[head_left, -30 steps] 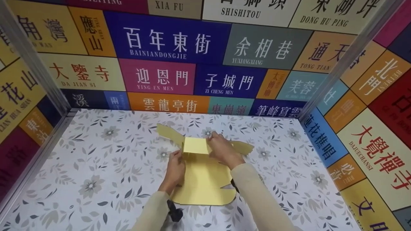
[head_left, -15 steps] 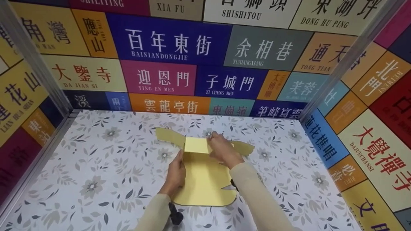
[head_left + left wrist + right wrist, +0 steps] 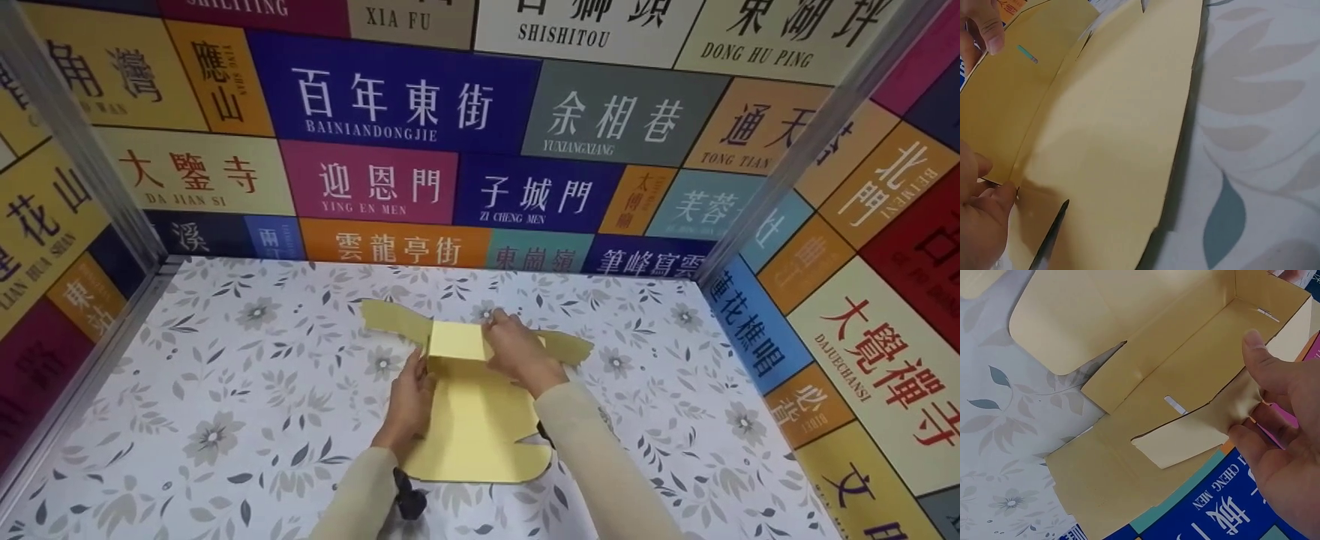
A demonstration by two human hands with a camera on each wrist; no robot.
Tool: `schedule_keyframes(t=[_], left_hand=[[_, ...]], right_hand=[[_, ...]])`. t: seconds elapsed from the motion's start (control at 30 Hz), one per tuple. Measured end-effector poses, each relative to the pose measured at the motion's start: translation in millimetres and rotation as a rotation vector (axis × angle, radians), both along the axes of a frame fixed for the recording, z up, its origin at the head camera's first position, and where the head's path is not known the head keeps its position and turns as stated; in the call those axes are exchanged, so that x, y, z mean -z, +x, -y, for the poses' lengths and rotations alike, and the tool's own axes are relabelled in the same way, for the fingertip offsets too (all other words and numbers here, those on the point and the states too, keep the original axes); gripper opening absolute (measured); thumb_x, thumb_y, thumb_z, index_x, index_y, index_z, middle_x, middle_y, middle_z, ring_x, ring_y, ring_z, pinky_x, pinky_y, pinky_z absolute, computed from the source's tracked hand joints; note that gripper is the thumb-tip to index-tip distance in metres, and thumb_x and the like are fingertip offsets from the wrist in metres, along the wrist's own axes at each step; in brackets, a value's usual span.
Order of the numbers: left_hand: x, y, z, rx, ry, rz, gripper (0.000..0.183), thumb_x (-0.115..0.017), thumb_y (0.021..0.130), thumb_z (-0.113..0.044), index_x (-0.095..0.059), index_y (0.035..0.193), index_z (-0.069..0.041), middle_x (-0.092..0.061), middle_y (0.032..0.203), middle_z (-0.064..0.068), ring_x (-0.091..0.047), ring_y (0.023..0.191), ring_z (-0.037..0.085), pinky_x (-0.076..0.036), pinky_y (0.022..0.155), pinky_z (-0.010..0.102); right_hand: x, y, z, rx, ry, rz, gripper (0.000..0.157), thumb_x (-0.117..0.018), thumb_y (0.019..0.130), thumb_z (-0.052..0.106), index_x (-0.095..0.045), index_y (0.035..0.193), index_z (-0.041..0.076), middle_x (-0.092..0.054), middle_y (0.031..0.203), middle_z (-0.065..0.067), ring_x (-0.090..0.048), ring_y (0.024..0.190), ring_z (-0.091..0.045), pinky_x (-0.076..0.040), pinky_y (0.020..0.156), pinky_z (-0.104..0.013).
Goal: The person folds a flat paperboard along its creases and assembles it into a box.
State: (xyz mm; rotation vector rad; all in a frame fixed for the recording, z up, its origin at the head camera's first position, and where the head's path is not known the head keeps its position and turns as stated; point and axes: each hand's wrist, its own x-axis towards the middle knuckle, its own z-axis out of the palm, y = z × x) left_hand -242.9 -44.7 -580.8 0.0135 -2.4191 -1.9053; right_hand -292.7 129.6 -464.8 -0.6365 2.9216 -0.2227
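A yellow cardboard box (image 3: 487, 420), partly folded, lies on the table with its far wall (image 3: 457, 341) standing up. My left hand (image 3: 409, 401) is at the left end of this wall; in the left wrist view its thumb and fingers pinch the cardboard at the fold corner. My right hand (image 3: 521, 349) grips the wall's top toward the right. The right wrist view shows the thumb inside and the fingers on a folded-over flap (image 3: 1179, 439). Side flaps, the left one (image 3: 397, 321) and the right one (image 3: 568, 346), stick outward. A small slot (image 3: 1174, 405) shows near the base of the wall.
A flower-and-leaf patterned cloth (image 3: 217, 435) covers the table. Colourful panels with place names (image 3: 390, 90) stand behind and at both sides, joined by metal corner posts (image 3: 795, 142). A black strap piece (image 3: 409, 495) hangs at the left wrist.
My left hand's fingers have shifted along the left fold corner, and the left side flap has dropped slightly. My right hand keeps its hold on the wall, almost unmoved.
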Motion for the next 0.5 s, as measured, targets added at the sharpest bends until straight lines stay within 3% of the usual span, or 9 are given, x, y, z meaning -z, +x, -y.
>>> schedule_keyframes(t=[0.17,0.37,0.5], left_hand=[[-1.4,-3.2,-1.9,-0.058,-0.027,-0.051,0.049,-0.050,0.099,0.006,-0.040,0.147,0.006,-0.050,0.145,0.026,-0.050,0.135,0.038,-0.044,0.111,0.047],[-3.7,-5.7,-4.4,-0.157,-0.046,-0.024,0.038,-0.052,0.099,0.003,-0.057,0.137,-0.002,-0.060,0.136,0.019,-0.058,0.127,0.033,-0.052,0.104,0.044],[-6.3,-6.4,-6.2,-0.178,-0.068,-0.022,0.035,-0.052,0.100,0.002,-0.060,0.134,-0.003,-0.069,0.122,0.023,-0.068,0.101,0.028,-0.055,0.078,0.033]], right_hand=[[0.5,0.5,-0.4,0.024,0.014,0.028,0.064,-0.077,0.087,0.008,-0.051,0.144,-0.001,-0.047,0.146,-0.019,-0.052,0.133,-0.036,-0.045,0.114,-0.041],[1.6,2.0,-0.7,0.022,0.031,0.027,0.064,-0.076,0.087,0.008,-0.050,0.145,0.000,-0.046,0.148,-0.020,-0.051,0.133,-0.036,-0.044,0.114,-0.043],[0.9,2.2,-2.9,0.009,0.017,0.009,0.063,-0.075,0.087,0.006,-0.051,0.144,-0.001,-0.046,0.148,-0.020,-0.051,0.133,-0.037,-0.046,0.112,-0.042]])
